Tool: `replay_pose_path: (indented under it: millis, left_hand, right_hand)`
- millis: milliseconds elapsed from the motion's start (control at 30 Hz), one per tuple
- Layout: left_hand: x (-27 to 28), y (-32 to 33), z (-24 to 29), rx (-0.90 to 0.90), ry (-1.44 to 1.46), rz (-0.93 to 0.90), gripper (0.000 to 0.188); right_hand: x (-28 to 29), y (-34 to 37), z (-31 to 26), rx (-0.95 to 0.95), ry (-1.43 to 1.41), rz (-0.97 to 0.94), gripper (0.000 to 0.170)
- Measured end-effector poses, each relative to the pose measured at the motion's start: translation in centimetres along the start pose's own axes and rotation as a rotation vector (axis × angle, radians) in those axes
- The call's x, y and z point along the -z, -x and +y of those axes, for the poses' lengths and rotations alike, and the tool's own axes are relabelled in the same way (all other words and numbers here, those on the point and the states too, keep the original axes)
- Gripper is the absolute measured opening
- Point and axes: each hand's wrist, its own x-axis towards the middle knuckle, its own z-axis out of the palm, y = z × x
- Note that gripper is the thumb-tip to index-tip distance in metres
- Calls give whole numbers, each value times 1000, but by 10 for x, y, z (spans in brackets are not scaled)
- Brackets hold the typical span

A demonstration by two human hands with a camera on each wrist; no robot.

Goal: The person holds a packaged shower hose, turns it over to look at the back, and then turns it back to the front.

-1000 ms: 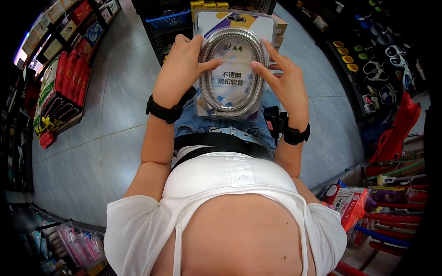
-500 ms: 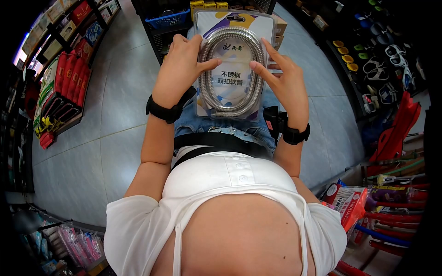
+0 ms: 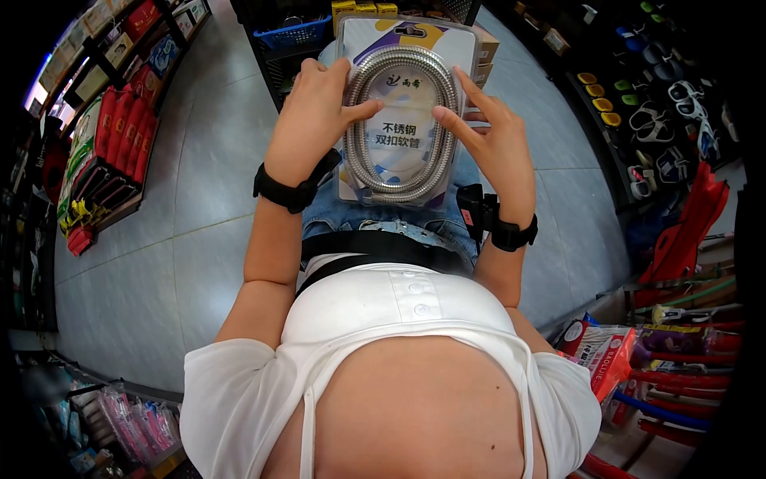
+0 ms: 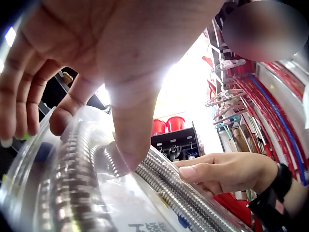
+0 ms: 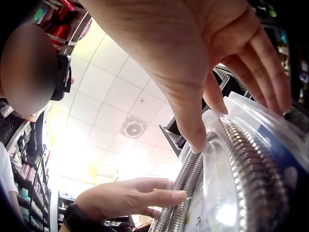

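Note:
A shower hose pack [image 3: 399, 164] stands in front of the lap in the head view, its printed front facing up at me. Through the clear plastic shows a shiny ribbed metal hose [image 3: 358, 152] coiled in an oval. My left hand [image 3: 313, 116] pinches the left side of the pack, thumb inside the coil and index finger at the outer edge. Opposite it, my right hand [image 3: 499, 140] grips the right side the same way. In the left wrist view the left thumb [image 4: 133, 130] presses on the plastic, while the other fingers hang loosely beside the pack.
Behind the pack stands a dark shelf with a blue basket [image 3: 295, 33] and yellow boxes [image 3: 363, 9]. Red packages [image 3: 128, 132] fill a display at left. Sandals [image 3: 654, 120] hang on a rack at right. Red-handled goods [image 3: 686, 375] lie near the right elbow.

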Motion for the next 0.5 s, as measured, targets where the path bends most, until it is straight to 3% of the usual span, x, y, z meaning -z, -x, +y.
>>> replay_pose_path:
  millis: [500]
  left_hand:
    - [2, -2, -2, 41, 48, -46, 53]
  right_hand:
    - [1, -2, -5, -39, 52, -35, 59]
